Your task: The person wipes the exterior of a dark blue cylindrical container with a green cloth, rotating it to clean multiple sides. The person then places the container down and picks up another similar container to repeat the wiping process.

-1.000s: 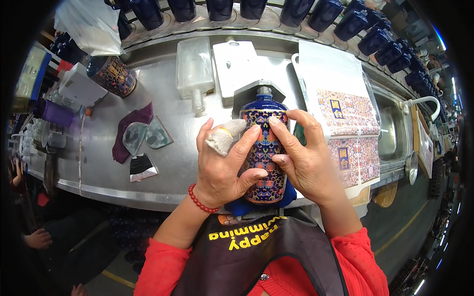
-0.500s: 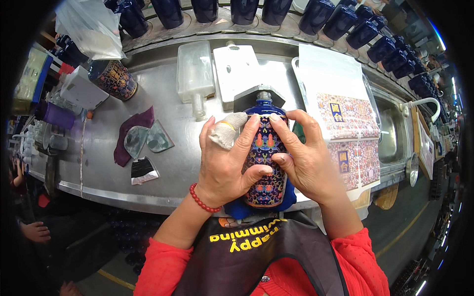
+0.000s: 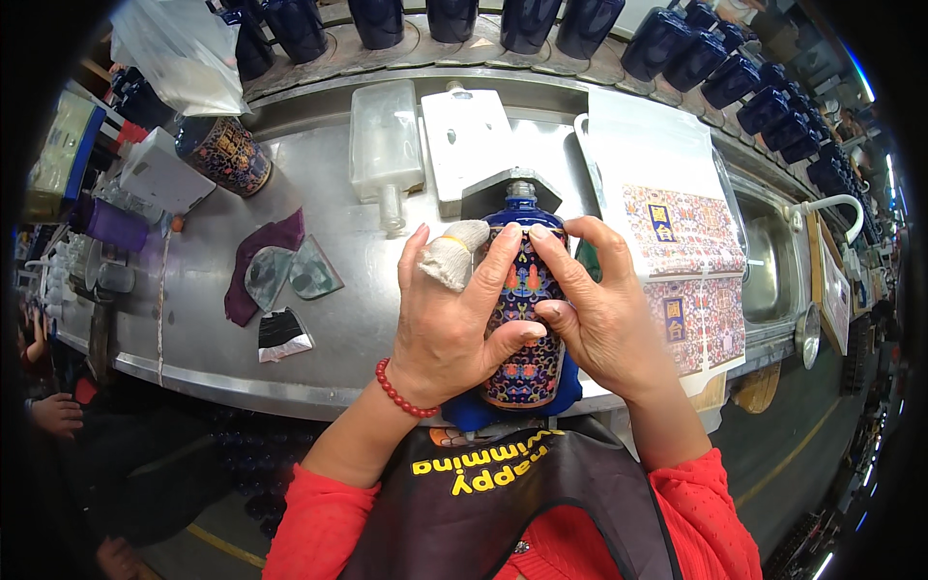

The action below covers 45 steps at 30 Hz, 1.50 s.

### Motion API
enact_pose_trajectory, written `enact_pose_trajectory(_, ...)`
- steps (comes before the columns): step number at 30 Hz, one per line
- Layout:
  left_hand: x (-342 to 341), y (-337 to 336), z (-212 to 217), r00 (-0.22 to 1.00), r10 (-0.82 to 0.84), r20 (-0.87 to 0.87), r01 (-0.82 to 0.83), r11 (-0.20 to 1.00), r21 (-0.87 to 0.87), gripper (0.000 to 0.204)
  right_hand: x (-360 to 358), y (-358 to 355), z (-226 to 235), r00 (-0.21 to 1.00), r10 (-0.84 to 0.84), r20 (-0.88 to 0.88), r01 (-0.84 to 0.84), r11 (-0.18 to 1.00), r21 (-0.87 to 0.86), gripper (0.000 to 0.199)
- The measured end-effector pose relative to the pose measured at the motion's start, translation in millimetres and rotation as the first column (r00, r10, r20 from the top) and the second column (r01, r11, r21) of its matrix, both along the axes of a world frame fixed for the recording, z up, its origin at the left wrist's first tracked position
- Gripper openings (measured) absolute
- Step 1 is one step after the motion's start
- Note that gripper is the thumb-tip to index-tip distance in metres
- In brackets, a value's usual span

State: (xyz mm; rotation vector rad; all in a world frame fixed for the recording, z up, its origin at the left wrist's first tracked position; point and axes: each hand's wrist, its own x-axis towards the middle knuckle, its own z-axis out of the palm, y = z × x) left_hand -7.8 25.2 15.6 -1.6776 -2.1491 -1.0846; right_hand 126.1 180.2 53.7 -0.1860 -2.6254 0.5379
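Note:
A dark blue bottle (image 3: 530, 290) with a colourful patterned wrap lies tilted under my hands, its threaded neck pointing away from me. From the left my left hand (image 3: 454, 319) holds it, index fingertip at the shoulder and thumb on the front; another finger wears a whitish cloth cover with a yellow band. On the right side, my right hand (image 3: 604, 309) grips the bottle, index fingertip pressed near the wrap's top edge and thumb bent against the front. A blue pad (image 3: 469, 411) shows beneath the bottle's base. An angular grey metal piece (image 3: 483, 196) sits by the neck.
Printed pattern sheets (image 3: 667, 242) lie right, before a sink (image 3: 770, 271). Left are scraper-like pieces (image 3: 314, 271), a purple cloth (image 3: 242, 275) and a wrapped bottle (image 3: 224, 159). A clear bottle (image 3: 387, 145) and white block (image 3: 464, 135) stand behind. Blue bottles (image 3: 452, 19) line a conveyor.
Both hands and the bottle hold nearly the same position, with only a slight shift in view. The conveyor's blue bottles have moved right. Another person's hand at far left has risen slightly.

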Motion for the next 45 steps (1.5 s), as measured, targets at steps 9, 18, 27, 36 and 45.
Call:
enact_pose_trajectory(9, -2, 0, -4, 0.995, -0.025, 0.092, 0.021, 0.999, 0.043, 0.085, 2, 2, -1, 1.0, 0.019, -0.012, -0.019, 0.999, -0.045, 0.069)
enact_pose_trajectory(18, 5, -4, 0, 0.995, -0.009, -0.1, 0.008, 1.0, -0.013, 0.104, 10, 12, -9, 1.0, 0.016, -0.023, -0.018, 0.996, -0.092, 0.074)
enact_pose_trajectory(27, 13, -11, 3, 0.998, 0.014, -0.067, -0.013, 1.0, 0.004, 0.078, 4, 34, 4, 0.988, 0.089, -0.129, -0.072, 0.989, 0.132, 0.062)
enact_pose_trajectory(36, 17, -10, -1, 0.993, 0.04, -0.113, -0.041, 0.999, -0.008, 0.08, -5, 29, 0, 0.992, 0.124, -0.016, -0.118, 0.969, 0.215, 0.054)
enact_pose_trajectory(45, 1, -1, 3, 0.992, 0.067, -0.108, -0.07, 0.997, -0.026, 0.078, -4, 29, -3, 0.991, 0.133, -0.021, -0.126, 0.974, 0.19, 0.056)
